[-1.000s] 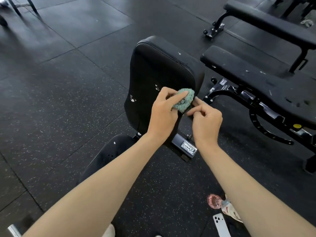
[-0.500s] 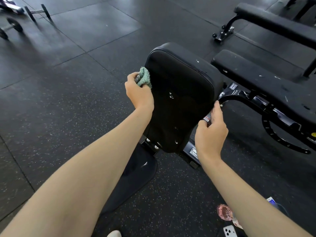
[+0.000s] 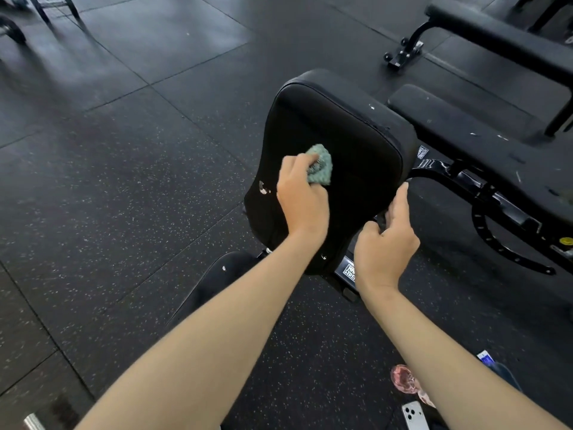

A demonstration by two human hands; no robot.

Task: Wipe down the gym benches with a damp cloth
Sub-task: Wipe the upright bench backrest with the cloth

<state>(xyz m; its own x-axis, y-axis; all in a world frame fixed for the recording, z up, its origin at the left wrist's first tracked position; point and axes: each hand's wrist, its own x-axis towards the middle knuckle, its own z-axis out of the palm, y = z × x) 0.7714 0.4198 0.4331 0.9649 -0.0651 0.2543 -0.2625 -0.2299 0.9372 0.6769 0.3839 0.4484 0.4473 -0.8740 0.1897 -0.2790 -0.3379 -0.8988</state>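
black padding on the backrest (image 3: 341, 135), upright, nicked with pale scuffs. green cloth (image 3: 321, 167) bunched against the backrest's near face, left of its middle, clutched in the left hand (image 3: 302, 200) with fingers curled over it. right hand (image 3: 386, 243) clasped round the backrest's lower right edge, forefinger stretched up along that edge.

white-on-black label (image 3: 348, 271) just below the backrest, half hidden behind the right wrist: only "ha" and "stre" readable. smaller label (image 3: 422, 153) just right of the backrest, too small to read. round yellow sticker (image 3: 566, 240) far right of the backrest, cut by the picture edge, any writing illegible.

pink see-through object (image 3: 403, 377) on the floor (image 3: 124, 181) well below the backrest, blurred and partly behind the right forearm; no telling what it is or holds. white phone (image 3: 414, 414) beside it, back up, cut off at the bottom edge. blue-and-white scrap (image 3: 484, 357) nearby, mostly hidden by the same forearm.

seat pad (image 3: 223, 274) below and left of the backrest, largely covered by the left forearm. flat bench (image 3: 465, 128) right of the backrest, running out of frame. dark weights (image 3: 12, 29) far up-left of the backrest, cropped and unclear.
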